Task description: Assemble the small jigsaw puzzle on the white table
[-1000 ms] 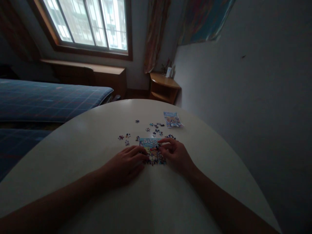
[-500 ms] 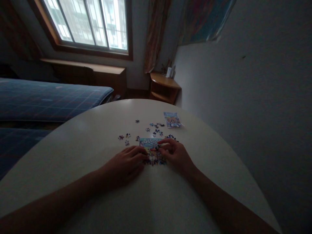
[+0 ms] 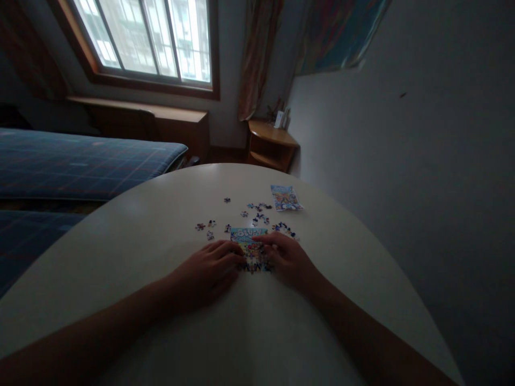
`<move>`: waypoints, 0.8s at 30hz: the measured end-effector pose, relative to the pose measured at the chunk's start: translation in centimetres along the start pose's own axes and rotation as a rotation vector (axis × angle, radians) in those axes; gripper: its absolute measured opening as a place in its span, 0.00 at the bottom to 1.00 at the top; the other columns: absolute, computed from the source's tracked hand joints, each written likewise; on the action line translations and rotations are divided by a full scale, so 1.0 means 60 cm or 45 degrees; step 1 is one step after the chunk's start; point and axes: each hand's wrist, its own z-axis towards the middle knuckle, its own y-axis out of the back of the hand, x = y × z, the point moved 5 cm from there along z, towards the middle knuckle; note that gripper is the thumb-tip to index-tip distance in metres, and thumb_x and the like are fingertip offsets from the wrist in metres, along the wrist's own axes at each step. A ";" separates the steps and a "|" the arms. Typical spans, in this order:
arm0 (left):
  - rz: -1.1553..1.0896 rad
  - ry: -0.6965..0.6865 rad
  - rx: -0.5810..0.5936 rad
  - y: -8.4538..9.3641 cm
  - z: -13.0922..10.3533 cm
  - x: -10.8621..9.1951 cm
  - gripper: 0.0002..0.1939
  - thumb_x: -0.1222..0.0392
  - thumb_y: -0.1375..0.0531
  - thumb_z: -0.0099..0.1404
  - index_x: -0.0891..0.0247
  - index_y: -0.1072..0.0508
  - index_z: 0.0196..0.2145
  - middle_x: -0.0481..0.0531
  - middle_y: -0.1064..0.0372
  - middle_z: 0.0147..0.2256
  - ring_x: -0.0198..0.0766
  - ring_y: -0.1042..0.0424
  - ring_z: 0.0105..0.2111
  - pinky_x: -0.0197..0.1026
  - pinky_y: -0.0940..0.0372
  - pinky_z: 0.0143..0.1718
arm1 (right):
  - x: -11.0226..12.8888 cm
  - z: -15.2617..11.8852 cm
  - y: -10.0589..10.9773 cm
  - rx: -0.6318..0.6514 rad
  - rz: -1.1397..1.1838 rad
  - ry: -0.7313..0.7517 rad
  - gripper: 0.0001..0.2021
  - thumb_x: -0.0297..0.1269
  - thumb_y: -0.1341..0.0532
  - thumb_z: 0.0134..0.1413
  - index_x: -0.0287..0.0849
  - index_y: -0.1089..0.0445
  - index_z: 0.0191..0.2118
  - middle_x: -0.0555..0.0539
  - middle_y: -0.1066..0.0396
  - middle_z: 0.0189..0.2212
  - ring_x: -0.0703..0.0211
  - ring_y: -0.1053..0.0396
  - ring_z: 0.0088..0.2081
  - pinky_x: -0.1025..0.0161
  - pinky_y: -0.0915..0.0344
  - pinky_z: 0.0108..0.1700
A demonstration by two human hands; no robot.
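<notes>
A small jigsaw puzzle (image 3: 252,266) with a colourful printed card (image 3: 241,232) at its top lies on the white round table (image 3: 161,338). My left hand (image 3: 215,265) rests at the puzzle's left edge, fingers stretched out and loosely spread, the tips touching its border. From the right, my right hand (image 3: 287,257) reaches over the puzzle with the index finger extended across the card. Its other fingers are curled beneath, and whatever they may hold is hidden. Just beyond the right hand lies a cluster of loose puzzle pieces (image 3: 284,228).
More loose pieces (image 3: 259,219) lie scattered behind the card, with others (image 3: 200,227) to the left. A printed packet (image 3: 285,198) lies farther back. Beyond the table are a plaid mattress (image 3: 88,166), a corner cabinet (image 3: 273,133) and a wall on the right.
My right hand's index finger has stretched out leftward and slightly down over the card, and its other fingers have curled under. My left hand stays in place.
</notes>
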 end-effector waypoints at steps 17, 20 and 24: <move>-0.039 -0.004 -0.067 0.002 0.003 -0.002 0.14 0.71 0.47 0.65 0.60 0.35 0.47 0.56 0.32 0.49 0.43 0.32 0.50 0.51 0.34 0.54 | 0.012 -0.005 -0.018 0.168 -0.302 0.239 0.07 0.32 0.41 0.65 0.48 0.26 0.41 0.50 0.22 0.38 0.57 0.30 0.43 0.56 0.40 0.48; -0.032 -0.002 -0.075 0.003 0.005 -0.004 0.14 0.71 0.47 0.65 0.60 0.35 0.46 0.56 0.32 0.49 0.44 0.32 0.49 0.52 0.34 0.53 | 0.011 -0.004 -0.018 0.146 -0.285 0.209 0.06 0.31 0.40 0.63 0.47 0.25 0.40 0.50 0.22 0.37 0.57 0.30 0.41 0.57 0.39 0.48; -0.043 0.009 -0.071 0.004 0.005 -0.003 0.13 0.71 0.48 0.65 0.59 0.35 0.46 0.56 0.31 0.48 0.44 0.32 0.49 0.52 0.34 0.53 | 0.010 -0.003 -0.019 0.118 -0.292 0.205 0.05 0.32 0.38 0.62 0.47 0.24 0.39 0.50 0.22 0.35 0.57 0.30 0.40 0.57 0.38 0.47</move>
